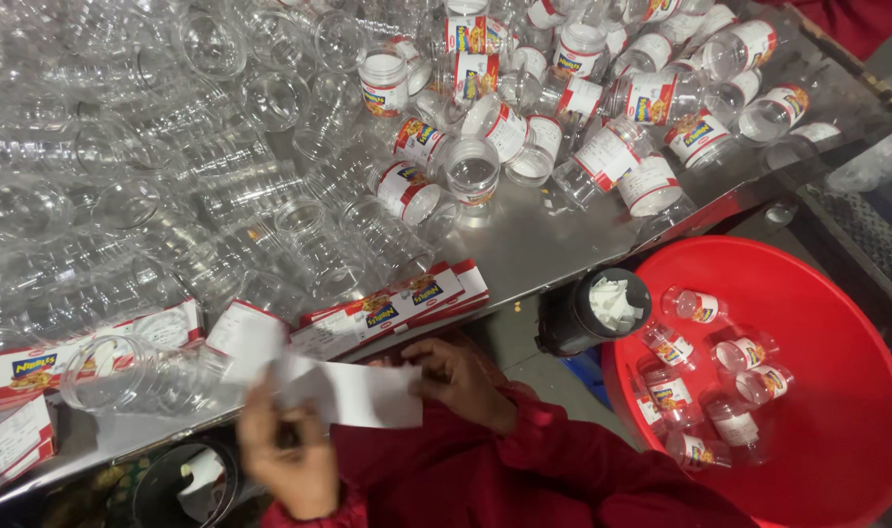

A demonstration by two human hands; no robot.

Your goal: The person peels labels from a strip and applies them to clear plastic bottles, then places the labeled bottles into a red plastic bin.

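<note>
A person in a red sleeve (553, 460) holds a white paper strip (343, 391) at the near edge of a steel table (534, 249), stretched between both hands just below the table edge. The strip is a long, plain white band seen from its unprinted side, slightly curved, with its left end blurred. The right hand (460, 376) pinches the strip's right end, fingers curled closed on it. The left hand (284, 455) grips the left part; its fingers are smeared by motion, so the exact hold is hard to make out.

A clear plastic jar (138, 376) lies on its side just beside the strip's left end. A stack of printed labels (397, 308) rests on the table edge above the hands. Bare clear jars (123, 176) crowd the left of the table, their outlines merging into glare; labelled jars (602, 108) fill the right, some cut off at the top of the frame. A red tub (837, 391) holds several finished jars, its right side cropped. A black pot (587, 313) of white scraps stands beside it.
</note>
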